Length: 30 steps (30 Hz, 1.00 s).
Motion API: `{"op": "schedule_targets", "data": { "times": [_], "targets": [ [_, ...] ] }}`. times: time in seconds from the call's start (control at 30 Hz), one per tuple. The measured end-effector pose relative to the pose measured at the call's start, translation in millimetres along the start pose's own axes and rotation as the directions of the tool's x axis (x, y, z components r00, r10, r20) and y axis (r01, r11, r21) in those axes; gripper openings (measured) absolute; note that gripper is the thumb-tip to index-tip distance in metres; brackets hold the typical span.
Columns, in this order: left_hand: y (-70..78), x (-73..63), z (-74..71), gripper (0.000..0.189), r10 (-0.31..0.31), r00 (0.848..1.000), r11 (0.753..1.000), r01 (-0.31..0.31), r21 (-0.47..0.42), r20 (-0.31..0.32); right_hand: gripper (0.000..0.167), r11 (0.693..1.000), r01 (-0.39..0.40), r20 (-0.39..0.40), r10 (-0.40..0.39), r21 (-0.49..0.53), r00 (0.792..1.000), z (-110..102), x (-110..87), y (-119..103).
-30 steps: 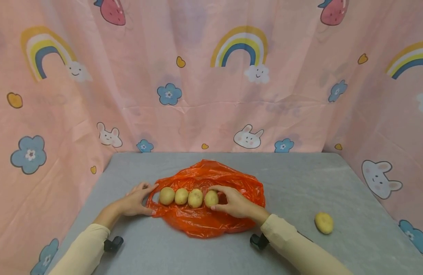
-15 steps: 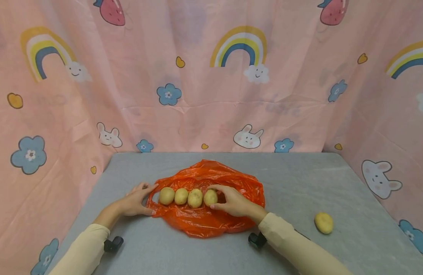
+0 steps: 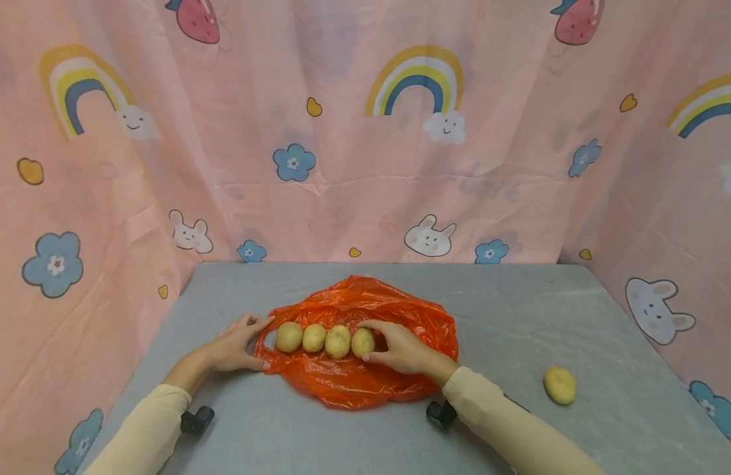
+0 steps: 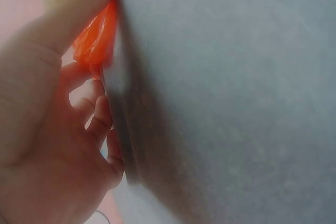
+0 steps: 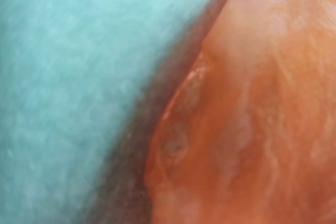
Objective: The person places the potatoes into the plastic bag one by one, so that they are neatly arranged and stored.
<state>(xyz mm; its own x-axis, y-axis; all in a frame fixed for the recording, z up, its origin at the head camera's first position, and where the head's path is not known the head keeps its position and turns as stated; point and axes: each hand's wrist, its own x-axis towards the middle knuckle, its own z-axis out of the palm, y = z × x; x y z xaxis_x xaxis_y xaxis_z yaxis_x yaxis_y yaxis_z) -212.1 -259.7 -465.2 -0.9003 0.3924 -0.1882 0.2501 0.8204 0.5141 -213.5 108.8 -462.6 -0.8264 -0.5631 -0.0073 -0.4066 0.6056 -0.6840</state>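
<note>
An orange-red plastic bag (image 3: 353, 389) lies spread on the grey table, its crumpled film also filling much of the right wrist view. Several potatoes (image 3: 338, 342) stand in a row across it. My right hand (image 3: 404, 348) pinches the rightmost potato (image 3: 363, 343) between thumb and index finger, with a narrow gap to its neighbour. My left hand (image 3: 231, 346) rests at the bag's left end, thumb and index finger spread apart, their tips touching the film by the leftmost potato (image 3: 289, 338). In the left wrist view, the thumb (image 4: 79, 11) lies along the bag's edge.
One more potato (image 3: 559, 385) lies by itself on the right part of the grey table (image 3: 502, 310). A pink patterned curtain (image 3: 353, 211) hangs behind and at both sides. Below each sleeve a black wrist device (image 3: 196, 420) shows.
My right hand and the rightmost potato have shifted slightly left, closer to the row. My left hand and the bag stay in place.
</note>
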Motion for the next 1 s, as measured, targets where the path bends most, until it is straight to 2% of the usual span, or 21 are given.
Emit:
{"op": "schedule_targets", "data": {
  "times": [0.43, 0.63, 1.0],
  "targets": [
    [-3.1, 0.7, 1.5, 0.097, 0.024, 1.0, 1.0, -0.024, -0.011, -0.009, 0.057, 0.999, -0.037, 0.026, 0.037, -0.012, 0.999, 1.8, 0.9, -1.7],
    [1.3, -0.6, -0.6, 0.096, -0.005, 1.0, 1.0, 0.005, -0.012, 0.004, 0.058, 0.999, -0.044, 0.038, 0.044, -0.007, 0.998, 1.4, 1.6, -1.6],
    [3.2, -0.9, -1.7, 0.095, -0.023, 1.0, 0.999, 0.023, -0.025, 0.018, 0.059, 0.999, -0.051, 0.065, 0.051, 0.003, 0.997, 0.5, 3.8, -0.6]
  ]
}}
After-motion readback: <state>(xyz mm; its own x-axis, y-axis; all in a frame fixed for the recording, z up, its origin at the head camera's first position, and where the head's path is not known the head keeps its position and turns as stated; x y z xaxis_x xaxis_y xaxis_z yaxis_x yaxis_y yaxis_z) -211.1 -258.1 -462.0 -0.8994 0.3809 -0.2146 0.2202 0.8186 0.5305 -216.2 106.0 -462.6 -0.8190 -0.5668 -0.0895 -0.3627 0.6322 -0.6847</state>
